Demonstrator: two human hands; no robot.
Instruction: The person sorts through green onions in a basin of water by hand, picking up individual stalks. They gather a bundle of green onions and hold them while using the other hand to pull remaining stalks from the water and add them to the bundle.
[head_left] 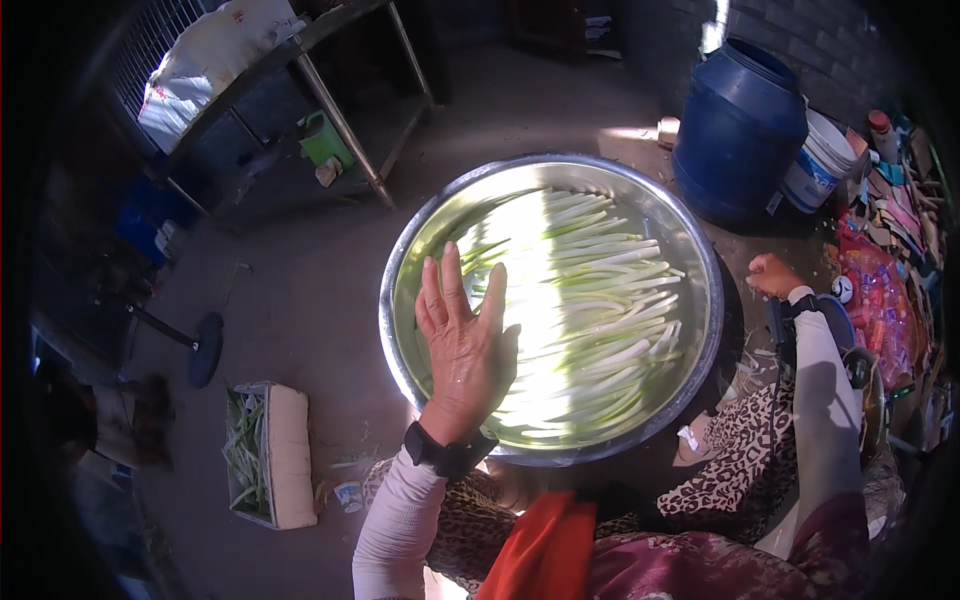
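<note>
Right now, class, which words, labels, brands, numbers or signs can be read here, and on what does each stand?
None reads clearly.
White bucket: printed in blue, too small to read.
White sheeting: marked in red, too blurred to read.

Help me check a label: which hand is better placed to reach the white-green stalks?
Left, likely: the left hand is open over the basin, near the stalks; the right hand is outside the rim.
</note>
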